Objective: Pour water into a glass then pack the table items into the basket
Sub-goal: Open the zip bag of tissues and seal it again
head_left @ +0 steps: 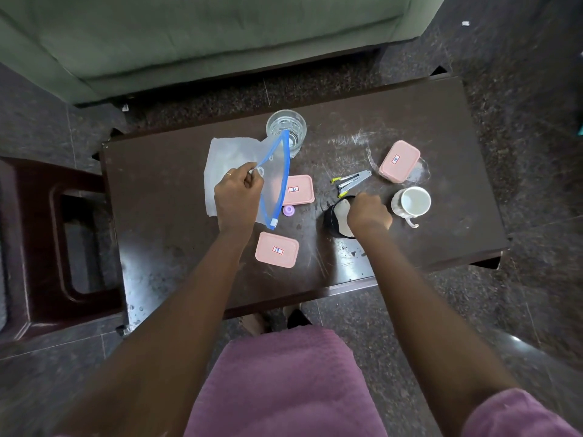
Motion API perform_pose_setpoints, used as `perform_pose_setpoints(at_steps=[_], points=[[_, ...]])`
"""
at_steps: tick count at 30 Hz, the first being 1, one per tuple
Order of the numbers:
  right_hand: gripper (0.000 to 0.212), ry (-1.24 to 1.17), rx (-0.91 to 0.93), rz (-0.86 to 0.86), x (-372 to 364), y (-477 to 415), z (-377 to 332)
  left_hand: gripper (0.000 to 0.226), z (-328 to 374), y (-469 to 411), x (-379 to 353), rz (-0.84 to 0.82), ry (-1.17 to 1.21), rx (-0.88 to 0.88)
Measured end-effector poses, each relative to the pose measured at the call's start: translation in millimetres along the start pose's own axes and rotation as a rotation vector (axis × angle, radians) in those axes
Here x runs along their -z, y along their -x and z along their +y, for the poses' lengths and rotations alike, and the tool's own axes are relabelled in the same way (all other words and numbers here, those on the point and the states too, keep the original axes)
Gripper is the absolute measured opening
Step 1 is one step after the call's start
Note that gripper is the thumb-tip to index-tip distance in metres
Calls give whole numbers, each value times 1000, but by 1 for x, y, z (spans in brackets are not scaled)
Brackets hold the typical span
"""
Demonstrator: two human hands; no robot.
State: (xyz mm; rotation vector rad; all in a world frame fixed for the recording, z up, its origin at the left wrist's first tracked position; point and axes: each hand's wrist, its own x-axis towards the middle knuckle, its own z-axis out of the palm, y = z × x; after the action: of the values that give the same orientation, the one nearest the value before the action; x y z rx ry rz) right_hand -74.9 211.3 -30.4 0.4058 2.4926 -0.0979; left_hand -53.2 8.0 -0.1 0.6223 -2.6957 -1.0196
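Note:
A glass [286, 127] holding water stands at the far side of the dark table [164, 190]. My left hand [237, 197] pinches one side of a clear zip bag [277, 181] with a blue zipper, holding its mouth open above the table. My right hand [367, 212] grips the rim of a black round container [335, 219] with a pale inside. Three pink lidded boxes lie on the table: one [298, 190] beside the bag, one [277, 250] near the front, one [399, 161] at the right. A stapler [350, 182] and a white mug [411, 203] lie close to my right hand.
A white paper napkin [220, 165] lies under the bag. A small purple cap [289, 211] sits by the middle pink box. A dark wooden stool [47, 241] stands left of the table, a green sofa [202, 36] beyond it. No basket is in view.

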Motion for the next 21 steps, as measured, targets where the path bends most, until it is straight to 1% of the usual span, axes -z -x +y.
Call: perform_pose_setpoints(at_steps=[7, 13, 18, 21], points=[[29, 53, 59, 31, -13, 4, 4, 25, -3, -2, -1, -18, 6, -18], [31, 11, -17, 131, 1, -1, 8, 26, -7, -3, 1, -19, 12, 17], [34, 87, 1, 68, -4, -1, 9, 25, -5, -2, 1, -25, 55, 33], [34, 118, 8, 79, -8, 1, 13, 25, -7, -3, 2, -22, 57, 20]])
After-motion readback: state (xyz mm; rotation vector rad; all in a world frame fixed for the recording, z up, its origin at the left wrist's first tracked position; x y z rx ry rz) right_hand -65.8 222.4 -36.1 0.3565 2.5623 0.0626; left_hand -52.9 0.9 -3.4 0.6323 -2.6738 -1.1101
